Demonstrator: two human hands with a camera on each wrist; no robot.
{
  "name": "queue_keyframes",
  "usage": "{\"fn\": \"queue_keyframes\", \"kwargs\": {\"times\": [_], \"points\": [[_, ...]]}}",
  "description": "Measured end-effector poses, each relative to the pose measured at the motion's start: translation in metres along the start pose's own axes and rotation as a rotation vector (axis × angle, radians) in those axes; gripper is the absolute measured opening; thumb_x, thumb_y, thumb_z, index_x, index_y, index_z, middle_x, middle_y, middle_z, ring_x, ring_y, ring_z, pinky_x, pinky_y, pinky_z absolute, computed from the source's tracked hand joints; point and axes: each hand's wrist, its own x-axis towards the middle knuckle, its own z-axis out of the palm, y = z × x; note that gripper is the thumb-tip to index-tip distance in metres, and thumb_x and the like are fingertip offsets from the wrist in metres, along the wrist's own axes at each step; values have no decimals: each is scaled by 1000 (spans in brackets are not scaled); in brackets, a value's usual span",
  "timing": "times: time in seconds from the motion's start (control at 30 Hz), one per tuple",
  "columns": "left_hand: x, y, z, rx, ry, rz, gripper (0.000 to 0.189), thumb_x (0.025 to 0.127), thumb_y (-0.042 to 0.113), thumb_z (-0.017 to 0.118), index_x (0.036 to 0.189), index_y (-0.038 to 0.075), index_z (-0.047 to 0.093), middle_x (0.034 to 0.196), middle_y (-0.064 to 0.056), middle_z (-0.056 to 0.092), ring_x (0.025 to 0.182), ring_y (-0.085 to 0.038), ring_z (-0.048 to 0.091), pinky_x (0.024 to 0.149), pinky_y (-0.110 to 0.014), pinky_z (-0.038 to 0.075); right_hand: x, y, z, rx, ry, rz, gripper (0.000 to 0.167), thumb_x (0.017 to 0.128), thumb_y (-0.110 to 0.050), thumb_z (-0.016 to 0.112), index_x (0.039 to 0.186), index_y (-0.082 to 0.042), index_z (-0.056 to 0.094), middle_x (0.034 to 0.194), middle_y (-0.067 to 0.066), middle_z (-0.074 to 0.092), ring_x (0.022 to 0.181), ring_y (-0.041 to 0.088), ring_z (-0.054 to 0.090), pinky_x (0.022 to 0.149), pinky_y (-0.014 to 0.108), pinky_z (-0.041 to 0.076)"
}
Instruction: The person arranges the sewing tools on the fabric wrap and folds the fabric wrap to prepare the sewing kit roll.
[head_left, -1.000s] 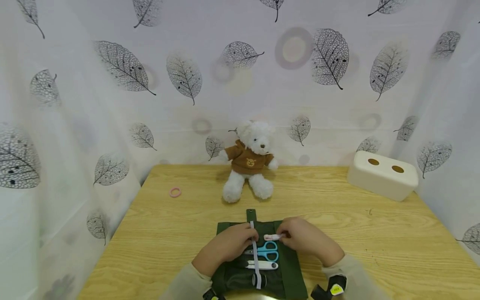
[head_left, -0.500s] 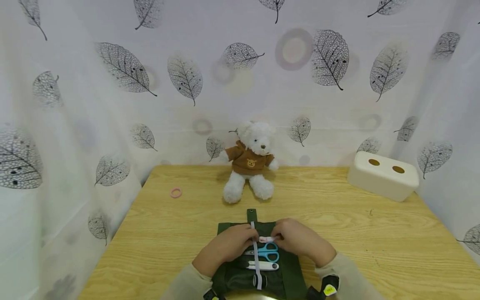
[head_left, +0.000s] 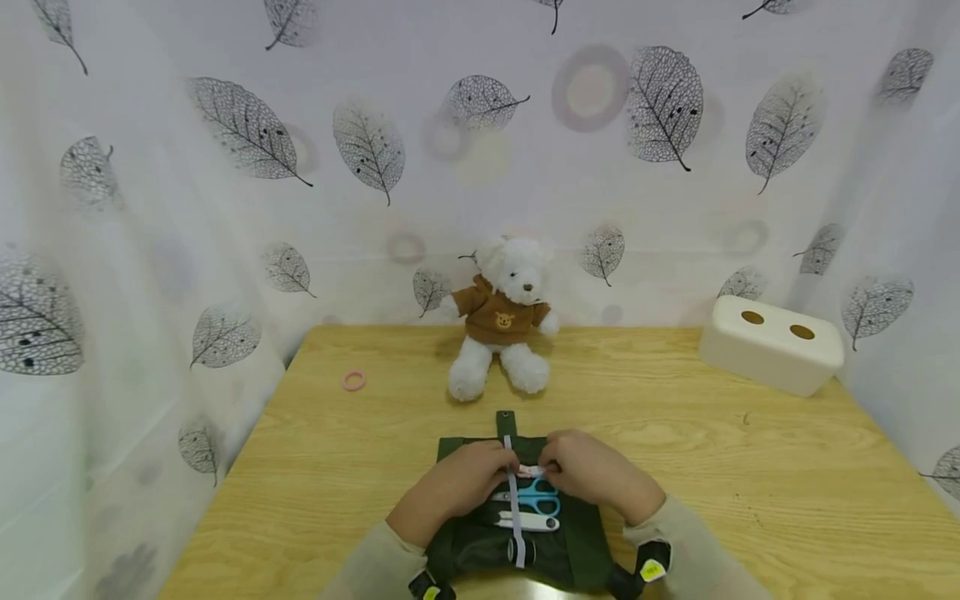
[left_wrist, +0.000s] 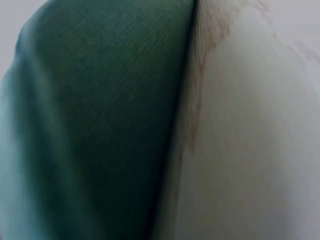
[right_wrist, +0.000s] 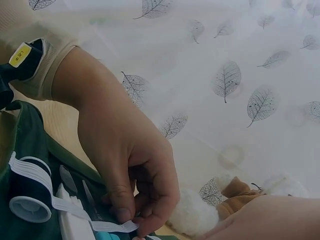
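Note:
A dark green cloth roll (head_left: 587, 537) lies unfolded on the table, with a white elastic band (head_left: 515, 504) running down its middle. My left hand (head_left: 472, 479) pinches the band near its far end; the right wrist view shows thumb and finger lifting it. Close beside, my right hand (head_left: 596, 471) holds a small pink-and-white strip (head_left: 531, 472), its end right at the band. Under the band lie blue-handled scissors (head_left: 543, 498), a slim white tool (head_left: 538, 522) and a dark thread spool (right_wrist: 31, 192). Green cloth and pale, blurred surfaces fill the left wrist view.
Behind the roll sits a white teddy bear (head_left: 501, 321) in a brown top. A pink ring (head_left: 354, 381) lies at the table's (head_left: 337, 467) back left. At the back right stands a cream box (head_left: 768, 354) with two holes. A leaf-print curtain (head_left: 337, 208) hangs behind.
My right hand has moved left with the pink-and-white strip, bringing it up to the elastic band. My left hand stays on the band. The head view has tilted slightly.

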Motion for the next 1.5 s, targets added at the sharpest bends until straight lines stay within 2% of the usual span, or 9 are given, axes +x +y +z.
{"fn": "queue_keyframes", "kwargs": {"times": [0.23, 0.43, 0.67, 0.9, 1.0, 1.17, 1.4, 1.5], "points": [[3, -2, 1, 7, 19, 5, 14, 101, 15, 62, 109, 22, 72, 103, 8, 66, 96, -6, 63, 85, -25, 53, 3, -2, 0, -26, -7, 10, 11, 89, -3, 74, 80, -10, 75, 69, -10, 49, 60, 2, 41, 54, 21, 39], [3, -4, 2, -1, 10, 8, 15, 102, 16, 62, 111, 22, 72, 103, 8, 64, 93, -5, 62, 82, -23, 52, 6, -5, 2, 16, -29, 13, 7, 91, -4, 72, 90, -8, 78, 78, -7, 60, 66, 1, 50, 59, 22, 45], [6, -7, 3, -22, 9, 25, 14, 102, 16, 62, 111, 21, 72, 102, 7, 62, 89, -5, 60, 79, -22, 51, 11, -5, 4, 48, -24, 16, 14, 90, 3, 69, 91, -9, 76, 82, -5, 66, 68, 2, 51, 61, 23, 45], [8, -10, 4, -43, -11, -4, 16, 102, 17, 61, 114, 21, 71, 104, 7, 62, 91, -6, 59, 82, -24, 51, 8, -6, 2, 92, -16, 58, 23, 85, 10, 62, 94, -9, 72, 88, 1, 69, 75, 6, 58, 65, 26, 50], [8, -10, 3, -45, -20, -14, 17, 102, 16, 61, 116, 21, 71, 106, 7, 62, 93, -6, 59, 83, -25, 51, 8, -6, 2, 84, -3, 45, 23, 85, 9, 63, 94, -9, 73, 90, 1, 70, 78, 7, 62, 67, 27, 53], [8, -11, 4, -18, -19, -3, 20, 102, 16, 62, 119, 20, 70, 107, 6, 63, 94, -6, 60, 83, -25, 51, 10, -6, 6, 69, 13, -6, 21, 88, 6, 65, 95, -11, 76, 89, -1, 72, 75, 4, 62, 65, 24, 52], [7, -12, 5, 7, -16, -7, 21, 102, 16, 62, 122, 20, 68, 112, 6, 63, 102, -8, 59, 88, -26, 51, 14, -6, 9, 68, 34, -10, 17, 89, 2, 68, 94, -13, 76, 88, -3, 73, 73, 2, 61, 65, 23, 52], [7, -11, 2, -25, -14, -15, 21, 100, 14, 64, 120, 19, 68, 113, 6, 65, 104, -9, 59, 89, -27, 51, 15, -4, 9, 66, 43, -15, 15, 90, 1, 70, 92, -13, 76, 87, -3, 73, 74, 3, 62, 65, 24, 53]]}}
